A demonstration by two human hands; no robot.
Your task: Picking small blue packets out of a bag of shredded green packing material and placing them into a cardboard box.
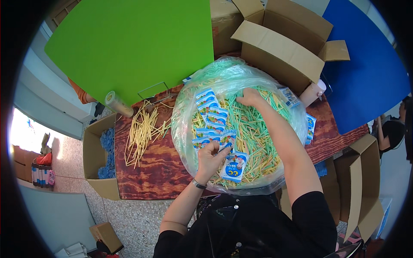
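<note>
A large clear plastic bag (184, 142) lies wide open on the table, filled with thin green and pale yellow sticks (254, 133). Several small blue-and-white packets (215, 118) overlap in a column on the left part of the sticks, and one packet (234, 167) lies nearest me. My left hand (209, 162) is over the lower packets with thumb and finger pinched together; what is between them is too small to make out. Stretched to the far middle of the bag, my right hand (249, 98) has its fingers closed down at the sticks, their tips partly hidden.
Loose pale yellow sticks (144, 131) lie on the reddish wooden table (172, 182), near a clear cylindrical container (118, 104). Green (133, 43) and blue (365, 64) panels rise behind. Open cardboard boxes (279, 49) stand at the back, left and right. Another person (391, 133) is at far right.
</note>
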